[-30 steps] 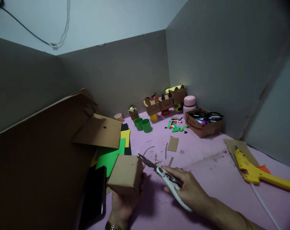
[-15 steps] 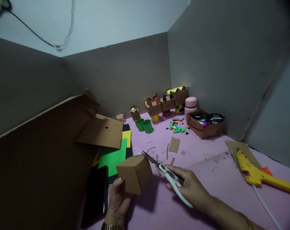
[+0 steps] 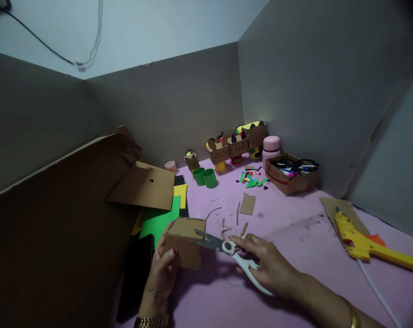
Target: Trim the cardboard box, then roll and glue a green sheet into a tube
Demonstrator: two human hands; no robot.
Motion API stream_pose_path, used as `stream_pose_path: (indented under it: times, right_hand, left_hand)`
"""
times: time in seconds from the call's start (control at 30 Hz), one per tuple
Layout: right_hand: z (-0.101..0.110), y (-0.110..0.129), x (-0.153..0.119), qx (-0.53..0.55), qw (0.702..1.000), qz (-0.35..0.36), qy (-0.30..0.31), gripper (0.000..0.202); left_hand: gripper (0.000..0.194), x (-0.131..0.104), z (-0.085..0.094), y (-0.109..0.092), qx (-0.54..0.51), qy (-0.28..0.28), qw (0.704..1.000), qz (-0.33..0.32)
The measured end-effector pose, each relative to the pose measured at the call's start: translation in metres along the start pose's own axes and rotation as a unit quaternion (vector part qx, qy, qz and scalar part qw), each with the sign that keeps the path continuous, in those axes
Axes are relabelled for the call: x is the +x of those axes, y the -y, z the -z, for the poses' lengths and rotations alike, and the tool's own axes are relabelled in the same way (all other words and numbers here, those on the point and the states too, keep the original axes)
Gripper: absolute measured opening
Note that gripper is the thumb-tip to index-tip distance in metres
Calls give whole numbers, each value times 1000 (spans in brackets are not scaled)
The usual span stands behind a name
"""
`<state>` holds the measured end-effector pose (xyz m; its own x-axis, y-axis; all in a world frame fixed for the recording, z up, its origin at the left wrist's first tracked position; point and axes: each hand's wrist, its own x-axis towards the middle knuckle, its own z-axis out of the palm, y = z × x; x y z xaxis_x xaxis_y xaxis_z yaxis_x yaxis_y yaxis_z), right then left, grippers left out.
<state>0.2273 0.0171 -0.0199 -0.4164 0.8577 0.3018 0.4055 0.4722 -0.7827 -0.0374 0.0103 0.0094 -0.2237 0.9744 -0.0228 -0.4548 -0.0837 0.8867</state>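
Running this from afar, I've got the cardboard box [image 3: 187, 255] over the pink table [image 3: 281, 209], left hand [image 3: 161, 269] wrapped round its left side. Right hand [image 3: 267, 264] is curled round the scissors [image 3: 228, 247], parted blades pointing left across the box's upper right corner; can't tell if they touch.

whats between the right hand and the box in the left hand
In the head view, the scissors: the right hand holds the white handles, blades pointing toward the box.
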Motion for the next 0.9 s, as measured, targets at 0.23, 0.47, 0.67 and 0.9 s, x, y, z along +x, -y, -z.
stream_pose_path:
  times: [0.23,0.47,0.67,0.9]
  right_hand:
    - [2,0,0,-22,1000,14,0,57]
    - [1,-1,0,-61,998,20,8,62]
    - [-1,-3,0,-86,996,34,9,63]
    - [4,3,0,-56,998,22,19,58]
  left_hand:
    - [82,0,-4,-3,12,-1,1000,-9]
    - [84,2,-2,-4,51,10,999,-13]
    - [90,1,-3,-3,60,8,998,-1]
    - [88,2,1,-1,70,13,997,-2]
